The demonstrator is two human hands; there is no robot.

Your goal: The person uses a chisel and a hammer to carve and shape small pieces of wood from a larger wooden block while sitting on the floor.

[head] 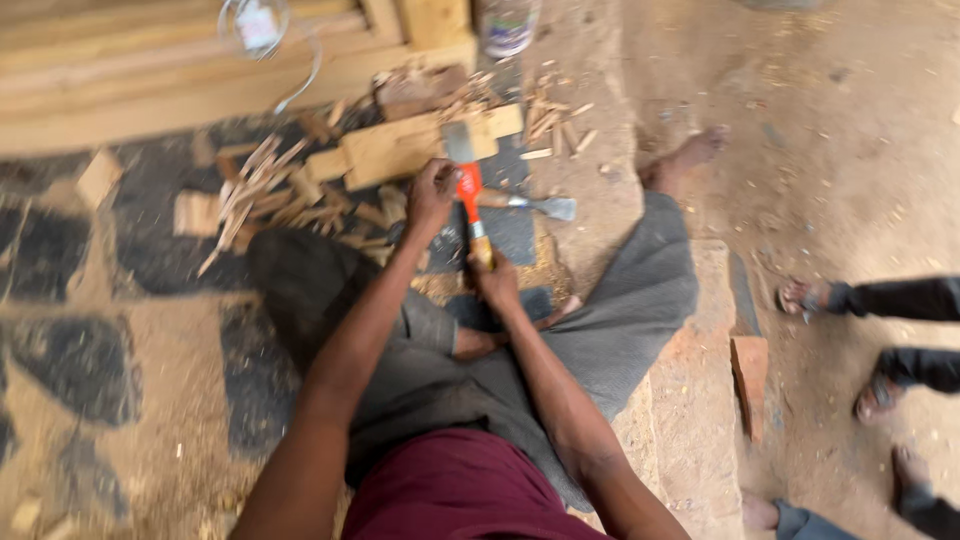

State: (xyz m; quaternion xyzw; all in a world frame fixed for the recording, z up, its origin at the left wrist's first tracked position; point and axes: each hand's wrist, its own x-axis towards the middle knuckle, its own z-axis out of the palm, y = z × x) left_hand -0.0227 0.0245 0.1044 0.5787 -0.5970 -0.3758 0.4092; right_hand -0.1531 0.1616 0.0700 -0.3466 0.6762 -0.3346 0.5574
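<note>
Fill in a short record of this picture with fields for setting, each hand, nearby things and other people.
setting: person seated on a dusty floor
left hand: around the hatchet near its head
right hand: grips the hatchet handle's lower end
under the blade: wood block
nearby: chisel, wood chips, planks, brick
other people: sandalled feet at the right edge

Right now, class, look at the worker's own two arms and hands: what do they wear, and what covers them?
Both arms are bare from the shoulder down: no sleeves reach them. The left hand and right hand have no gloves, and no rings, watch or bands show, though the picture is blurred. A maroon garment covers the torso.
</note>
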